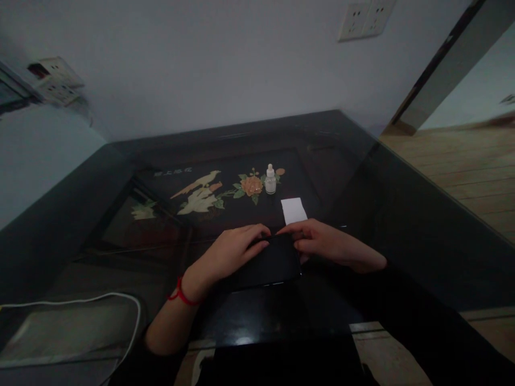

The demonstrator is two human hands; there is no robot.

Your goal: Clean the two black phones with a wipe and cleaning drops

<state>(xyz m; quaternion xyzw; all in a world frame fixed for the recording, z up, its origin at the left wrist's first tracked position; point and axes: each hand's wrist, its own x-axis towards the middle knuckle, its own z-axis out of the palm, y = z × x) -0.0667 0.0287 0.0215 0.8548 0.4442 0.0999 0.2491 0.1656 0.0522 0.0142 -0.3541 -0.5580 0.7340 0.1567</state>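
A flat black device, like a phone or small tablet, lies on the dark tabletop close to me. My left hand holds its upper left part, thumb over the top face and fingers at the far edge. At its right end, my right hand grips the corner with fingers and thumb. Partly behind the right fingers is a small white sheet, paper or cloth; I cannot tell which. Beyond it a small clear dropper bottle with a white top stands upright.
The glossy dark table carries a bird-and-flower picture. A white cable curves over the near left, by a pale flat panel. Wall sockets are above the table, which meets the wall at its far edge.
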